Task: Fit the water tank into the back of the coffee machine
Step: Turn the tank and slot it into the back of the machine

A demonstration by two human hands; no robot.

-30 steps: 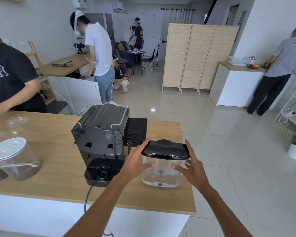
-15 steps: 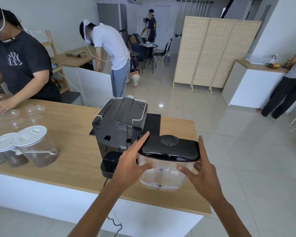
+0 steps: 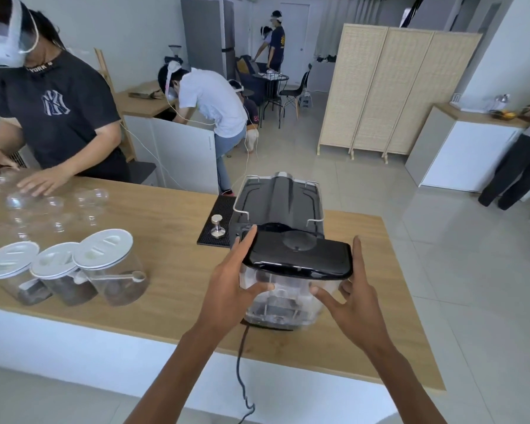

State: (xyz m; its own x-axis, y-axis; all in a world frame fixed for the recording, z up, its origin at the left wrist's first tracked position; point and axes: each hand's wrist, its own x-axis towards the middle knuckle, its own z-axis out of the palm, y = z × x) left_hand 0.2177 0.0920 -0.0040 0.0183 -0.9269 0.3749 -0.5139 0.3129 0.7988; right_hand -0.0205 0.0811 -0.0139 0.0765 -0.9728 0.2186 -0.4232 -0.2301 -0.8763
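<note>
Head view: my left hand [image 3: 236,280] and right hand [image 3: 354,298] clasp the tank [image 3: 288,289] between them, lid on, right behind the machine [image 3: 280,200]. Whether it's fully seated I can't tell (its base looks low); pressing home may remain.

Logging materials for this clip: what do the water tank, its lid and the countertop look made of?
Water tank: clear, likely plastic; the inside shows through its walls. Lid: glossy black, probably plastic, with bright reflections along its edge. Countertop: light wood-grain surface, matte; solid wood or laminate cannot be told.
</note>
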